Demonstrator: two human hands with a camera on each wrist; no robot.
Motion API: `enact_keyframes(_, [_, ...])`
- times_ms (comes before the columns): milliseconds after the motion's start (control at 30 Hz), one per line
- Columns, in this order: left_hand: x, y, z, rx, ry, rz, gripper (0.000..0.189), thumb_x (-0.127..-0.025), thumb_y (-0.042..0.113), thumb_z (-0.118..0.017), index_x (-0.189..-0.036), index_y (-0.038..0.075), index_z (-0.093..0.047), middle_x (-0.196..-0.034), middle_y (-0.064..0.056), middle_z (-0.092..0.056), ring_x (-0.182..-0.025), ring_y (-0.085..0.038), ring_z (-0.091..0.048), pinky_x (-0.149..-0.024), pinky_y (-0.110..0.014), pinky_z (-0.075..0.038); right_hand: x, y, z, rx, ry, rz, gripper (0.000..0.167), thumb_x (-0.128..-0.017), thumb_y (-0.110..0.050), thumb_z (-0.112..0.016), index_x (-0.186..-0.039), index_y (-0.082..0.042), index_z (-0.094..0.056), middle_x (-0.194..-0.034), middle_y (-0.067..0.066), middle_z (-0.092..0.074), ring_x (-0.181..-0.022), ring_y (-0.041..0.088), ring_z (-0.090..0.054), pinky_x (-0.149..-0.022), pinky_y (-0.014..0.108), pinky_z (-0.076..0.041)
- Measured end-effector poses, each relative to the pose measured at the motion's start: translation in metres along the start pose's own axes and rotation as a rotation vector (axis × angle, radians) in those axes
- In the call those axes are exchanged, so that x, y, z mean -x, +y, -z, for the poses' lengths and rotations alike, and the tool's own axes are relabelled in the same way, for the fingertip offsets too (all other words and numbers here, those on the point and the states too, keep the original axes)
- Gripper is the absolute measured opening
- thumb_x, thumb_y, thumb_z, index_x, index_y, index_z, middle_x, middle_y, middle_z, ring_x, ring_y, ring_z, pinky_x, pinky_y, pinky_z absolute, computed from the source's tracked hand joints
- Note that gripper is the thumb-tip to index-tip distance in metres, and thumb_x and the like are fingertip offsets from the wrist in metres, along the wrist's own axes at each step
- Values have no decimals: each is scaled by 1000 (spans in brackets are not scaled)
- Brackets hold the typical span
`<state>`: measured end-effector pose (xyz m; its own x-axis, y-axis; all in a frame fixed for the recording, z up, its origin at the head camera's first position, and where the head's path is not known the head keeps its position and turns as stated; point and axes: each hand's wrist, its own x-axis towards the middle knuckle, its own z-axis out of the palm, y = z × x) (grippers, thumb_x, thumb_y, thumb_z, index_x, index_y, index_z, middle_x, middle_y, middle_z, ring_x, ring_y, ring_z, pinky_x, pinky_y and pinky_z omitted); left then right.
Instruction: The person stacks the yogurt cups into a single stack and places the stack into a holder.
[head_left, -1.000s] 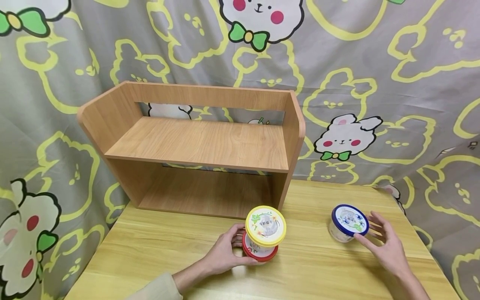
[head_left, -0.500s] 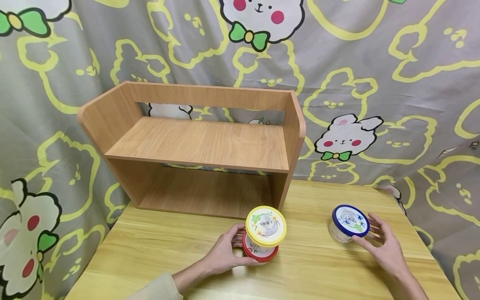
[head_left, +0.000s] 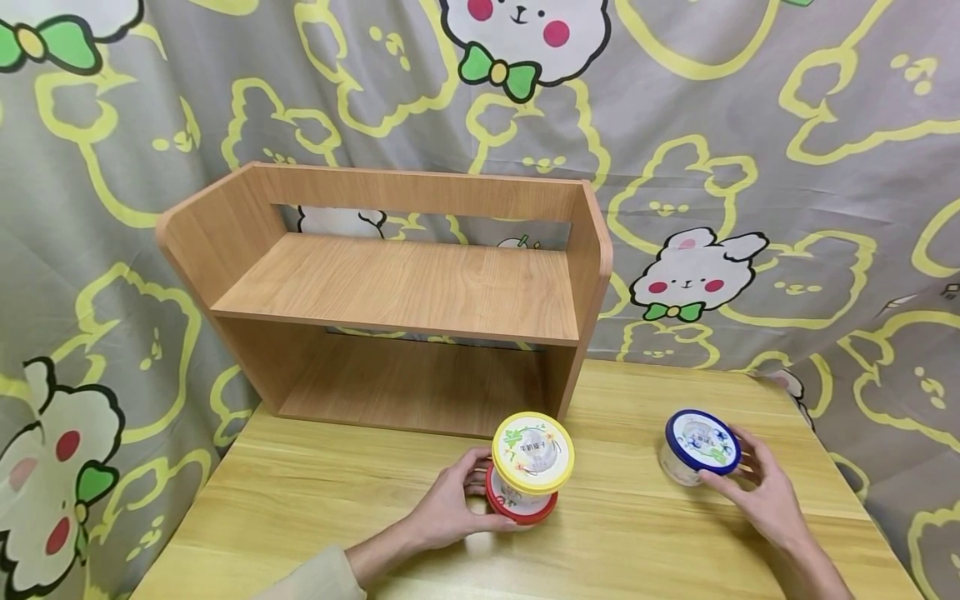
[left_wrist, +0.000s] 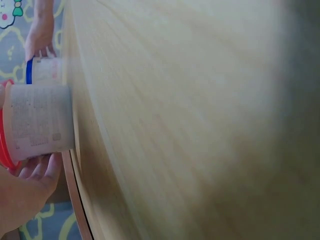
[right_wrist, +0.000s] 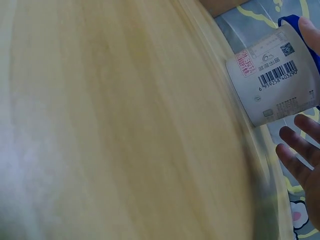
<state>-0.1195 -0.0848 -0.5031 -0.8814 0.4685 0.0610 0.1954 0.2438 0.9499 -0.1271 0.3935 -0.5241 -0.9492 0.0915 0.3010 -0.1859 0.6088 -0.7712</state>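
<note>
Left hand [head_left: 457, 508] gripping the red tub [left_wrist: 40, 120], yellow tub [head_left: 532, 452] perched on top: tilt, and it could slide! Right hand's [head_left: 772, 500] thumb meets the blue tub [head_left: 702, 442], full grasp unclear; red and blue stand on the bench [head_left: 615, 533].

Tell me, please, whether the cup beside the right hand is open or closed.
Closed. In the head view, a blue-rimmed lid covers the top of the cup.
</note>
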Motion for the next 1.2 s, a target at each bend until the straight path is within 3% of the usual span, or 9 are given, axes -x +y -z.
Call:
enact_keyframes(533, [1,1,0,-7,0,10,86,-79,25,-95,-149,10,-47,-138,-7,-65,-118,-9,-69,-105,-22,-57,-3,1,-3,65,-24,-85,90,-86,-14,-87,-158,3,-36,-116,-44,-40,-102,-25,-43,-84,-1,-41])
enact_keyframes(1200, [1,3,0,-15,-3,15,87,-79,25,-94,-150,10,-47,-138,-7,-65,-118,-9,-69,-105,-24,-58,-4,-2,-1,28,-2,-15,86,-82,-6,-89,-152,6,-41,-117,-42,-48,-101,-21,-49,-84,-1,-43])
